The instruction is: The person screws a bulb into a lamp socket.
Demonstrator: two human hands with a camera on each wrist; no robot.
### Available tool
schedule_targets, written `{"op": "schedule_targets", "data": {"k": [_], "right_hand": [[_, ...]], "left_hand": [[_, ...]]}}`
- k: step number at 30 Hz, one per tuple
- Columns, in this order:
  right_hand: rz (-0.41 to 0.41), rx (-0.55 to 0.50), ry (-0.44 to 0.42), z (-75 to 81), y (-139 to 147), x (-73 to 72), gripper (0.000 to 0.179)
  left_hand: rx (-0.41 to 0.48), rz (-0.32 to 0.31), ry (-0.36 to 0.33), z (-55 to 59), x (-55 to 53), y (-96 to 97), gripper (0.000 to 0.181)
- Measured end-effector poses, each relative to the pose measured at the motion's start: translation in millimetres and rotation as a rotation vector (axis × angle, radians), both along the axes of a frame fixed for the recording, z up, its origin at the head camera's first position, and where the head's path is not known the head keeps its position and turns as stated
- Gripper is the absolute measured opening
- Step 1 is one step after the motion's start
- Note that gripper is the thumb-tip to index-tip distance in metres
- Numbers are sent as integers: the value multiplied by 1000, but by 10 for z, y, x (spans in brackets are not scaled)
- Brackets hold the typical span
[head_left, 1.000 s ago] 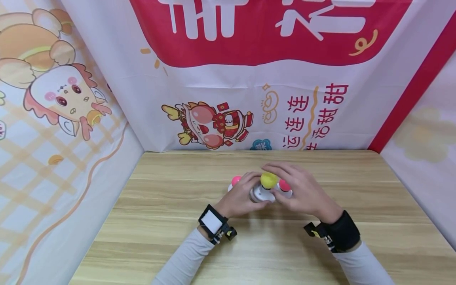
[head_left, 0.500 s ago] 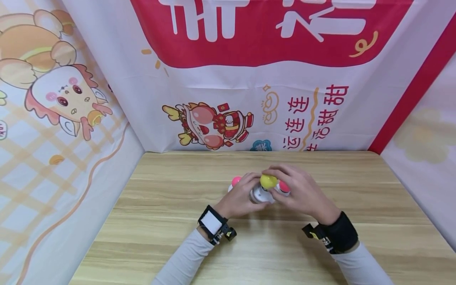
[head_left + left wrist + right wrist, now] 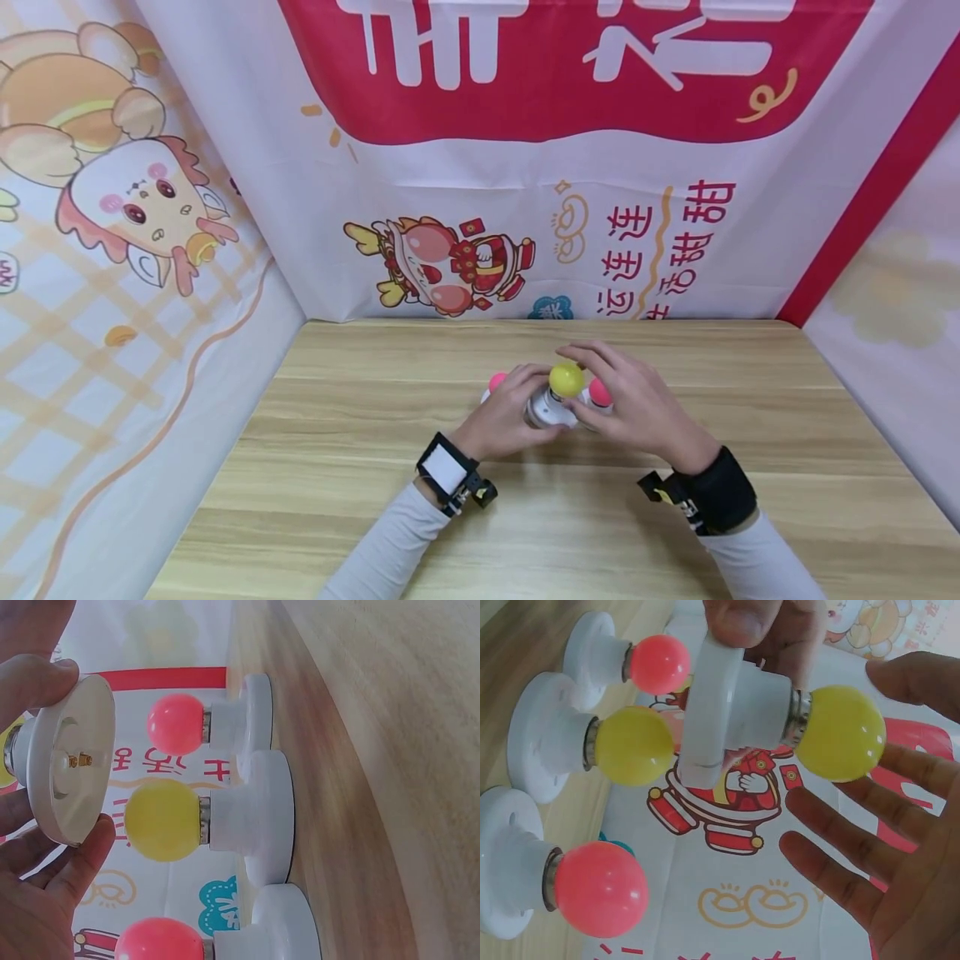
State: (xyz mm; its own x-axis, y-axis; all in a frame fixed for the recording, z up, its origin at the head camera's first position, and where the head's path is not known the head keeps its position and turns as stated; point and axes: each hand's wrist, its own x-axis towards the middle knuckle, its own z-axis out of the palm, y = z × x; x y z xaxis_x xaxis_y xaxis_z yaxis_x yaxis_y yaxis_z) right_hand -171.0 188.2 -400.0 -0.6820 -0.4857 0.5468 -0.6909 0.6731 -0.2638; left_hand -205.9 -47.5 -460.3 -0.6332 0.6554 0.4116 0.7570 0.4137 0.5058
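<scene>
My left hand [image 3: 506, 417] grips a round white lamp holder [image 3: 712, 705] by its rim, above the table. A yellow bulb [image 3: 566, 379] sits in its socket, with some metal collar showing. In the left wrist view, the hollow underside with brass terminals [image 3: 80, 760] faces the camera. My right hand [image 3: 892, 847] is around the yellow bulb with its fingers spread and fairly straight; contact with the glass is not clear. Behind stand three more white holders with bulbs: a pink bulb [image 3: 601, 392], a second yellow bulb [image 3: 166, 820] and another pink bulb [image 3: 498, 382].
The three lamps stand in a row on the wood-grain table [image 3: 360, 467], close beyond my hands. A printed cloth [image 3: 465, 167] hangs along the table's back edge, and more cloth covers the left and right sides.
My right fingers drew in around the yellow bulb half a second ago and are now spread wider again. The left hand keeps its grip on the holder in about the same place.
</scene>
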Motion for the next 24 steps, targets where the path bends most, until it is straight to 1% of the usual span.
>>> {"op": "schedule_targets", "data": {"k": [5,12,17,24], "right_hand": [[39,-10,-4,10,23,5,61],[50,-2,16,4,23,-5,48],[27,6,15,12,16,-2,45],[-16,18,-10,17,12,7,51]], "left_hand": [[10,1,1,0,-4,-6,66],[13,0,-13,-6,2,-5,67],[9,2,-18,-20,1,0,68],[-4,11,-19,-14,6,3,68]]}}
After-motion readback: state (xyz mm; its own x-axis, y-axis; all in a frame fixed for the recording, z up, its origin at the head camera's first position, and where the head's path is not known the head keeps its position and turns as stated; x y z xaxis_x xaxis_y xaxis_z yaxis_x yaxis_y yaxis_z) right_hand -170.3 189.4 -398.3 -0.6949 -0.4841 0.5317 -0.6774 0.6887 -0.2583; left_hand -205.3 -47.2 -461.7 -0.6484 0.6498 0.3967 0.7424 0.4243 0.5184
